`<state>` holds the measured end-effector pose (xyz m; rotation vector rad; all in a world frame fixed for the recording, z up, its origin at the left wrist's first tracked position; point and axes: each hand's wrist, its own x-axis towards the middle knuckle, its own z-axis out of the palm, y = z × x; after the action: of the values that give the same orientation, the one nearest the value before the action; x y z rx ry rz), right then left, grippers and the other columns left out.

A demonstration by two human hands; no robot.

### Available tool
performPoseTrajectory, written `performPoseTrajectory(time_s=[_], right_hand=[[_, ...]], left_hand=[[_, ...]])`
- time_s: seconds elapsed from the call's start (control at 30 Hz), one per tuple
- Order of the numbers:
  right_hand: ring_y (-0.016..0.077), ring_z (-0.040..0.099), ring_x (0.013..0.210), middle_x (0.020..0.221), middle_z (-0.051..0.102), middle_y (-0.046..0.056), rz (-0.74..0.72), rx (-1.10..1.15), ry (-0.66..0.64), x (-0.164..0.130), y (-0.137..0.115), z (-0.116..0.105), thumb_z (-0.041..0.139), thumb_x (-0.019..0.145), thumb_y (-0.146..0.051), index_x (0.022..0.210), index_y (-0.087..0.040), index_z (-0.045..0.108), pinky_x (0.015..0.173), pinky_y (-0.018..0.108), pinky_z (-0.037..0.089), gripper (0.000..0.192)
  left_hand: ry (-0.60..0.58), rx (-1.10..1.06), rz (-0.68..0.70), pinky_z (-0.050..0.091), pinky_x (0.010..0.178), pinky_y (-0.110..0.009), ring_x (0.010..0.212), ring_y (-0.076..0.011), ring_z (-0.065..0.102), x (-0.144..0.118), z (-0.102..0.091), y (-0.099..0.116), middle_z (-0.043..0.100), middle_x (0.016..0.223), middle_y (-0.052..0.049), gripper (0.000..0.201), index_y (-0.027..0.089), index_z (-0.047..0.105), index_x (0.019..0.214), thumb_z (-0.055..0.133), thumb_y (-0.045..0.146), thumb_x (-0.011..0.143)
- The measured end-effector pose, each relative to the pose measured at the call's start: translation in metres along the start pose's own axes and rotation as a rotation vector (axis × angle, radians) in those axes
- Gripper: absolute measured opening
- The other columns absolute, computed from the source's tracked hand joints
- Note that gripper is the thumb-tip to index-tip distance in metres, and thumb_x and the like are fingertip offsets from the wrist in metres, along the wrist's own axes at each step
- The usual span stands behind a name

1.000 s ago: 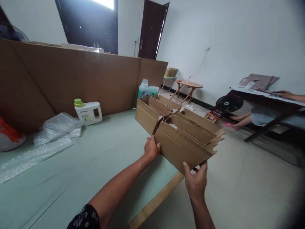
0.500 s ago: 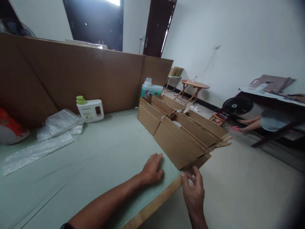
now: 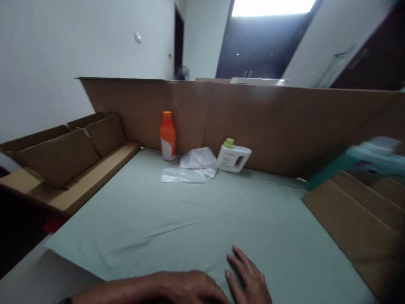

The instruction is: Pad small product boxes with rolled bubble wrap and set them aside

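Your right hand (image 3: 250, 282) lies flat on the pale green sheet of the worktop (image 3: 158, 219). Its grip is wide, the fingers are spread, and it holds nothing. Your left hand (image 3: 196, 289) sits just beside it on the left, low at the picture's edge. Only the back of it and the forearm show, so I cannot tell whether that grip is wide or closed, and nothing shows in it.

The nearest thing is the folded cardboard box (image 3: 354, 228), to the right of your right hand and a little ahead. It rests on the worktop apart from the fingers, and no hand touches it. Beyond it, further right and ahead, there is a blurred teal jug (image 3: 363, 158).

Well ahead of both hands, along the foot of the cardboard wall (image 3: 284, 126), three things stand untouched:
- a white jug with a green cap (image 3: 234, 158), upright
- crumpled bubble wrap (image 3: 193, 164), just beside the jug on its left
- an orange bottle (image 3: 167, 137), upright, left of the wrap

Far to the left of your left hand, more cardboard boxes (image 3: 63, 156) lie at the worktop's edge.

My read on progress: the box is down on the worktop and out of hand. The jugs, bottle and wrap are all unhandled, and nothing shows packed or wrapped.
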<state>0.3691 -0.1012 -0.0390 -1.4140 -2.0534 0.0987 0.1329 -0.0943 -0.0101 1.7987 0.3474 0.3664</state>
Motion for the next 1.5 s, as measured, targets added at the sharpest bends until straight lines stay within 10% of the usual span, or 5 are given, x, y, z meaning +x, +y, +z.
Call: performPoseTrajectory(time_s=[0.2,0.47,0.77,1.23,1.5], right_hand=[[0.0328,0.064,0.123,0.139,0.064,0.012,-0.359,0.021,-0.101,0.075,-0.044,0.094,0.054,0.095,-0.039,0.128,-0.023,0.069,0.092,0.048,0.06,0.04],[0.0325,0.062,0.126,0.14,0.063,0.012,-0.46,0.083,-0.122,0.146,-0.111,0.158,0.051,0.097,-0.032,0.131,-0.022,0.066,0.097,0.051,0.056,0.039],[0.0317,0.064,0.122,0.135,0.067,0.01,-0.42,0.172,-0.105,0.146,-0.105,0.157,0.053,0.097,-0.035,0.126,-0.024,0.068,0.095,0.051,0.056,0.035],[0.0339,0.056,0.132,0.147,0.056,0.014,-0.171,0.387,-0.291,0.125,-0.114,0.112,0.066,0.084,-0.041,0.147,-0.019,0.049,0.107,0.051,0.05,0.069],[0.0406,0.058,0.125,0.134,0.066,0.014,0.119,0.555,-0.427,0.106,-0.11,0.059,0.077,0.067,-0.04,0.135,-0.018,0.062,0.103,0.053,0.051,0.073]], left_hand=[[0.611,-0.218,-0.321,0.053,0.095,-0.039,0.102,-0.024,0.071,-0.101,-0.096,0.02,0.077,0.109,-0.01,0.047,0.016,0.068,0.122,0.06,0.047,0.087],[1.849,1.125,-0.466,0.018,0.121,-0.059,0.148,-0.0393,0.029,-0.285,-0.251,0.101,0.04,0.156,-0.016,0.044,0.015,0.065,0.123,0.067,0.032,0.083],[1.861,0.913,-1.004,0.031,0.116,-0.055,0.143,-0.0438,0.037,-0.386,-0.311,0.157,0.047,0.149,-0.014,0.017,0.006,0.065,0.085,0.064,0.022,0.079],[1.473,0.859,-0.202,0.044,0.114,-0.046,0.143,-0.032,0.044,-0.276,-0.116,0.118,0.034,0.163,-0.002,0.015,0.021,0.071,0.074,0.065,0.022,0.088],[1.511,0.321,-0.229,0.049,0.11,-0.047,0.145,-0.0324,0.041,-0.247,-0.073,0.065,0.028,0.165,-0.012,0.08,0.035,0.033,0.152,0.074,0.031,0.083]])
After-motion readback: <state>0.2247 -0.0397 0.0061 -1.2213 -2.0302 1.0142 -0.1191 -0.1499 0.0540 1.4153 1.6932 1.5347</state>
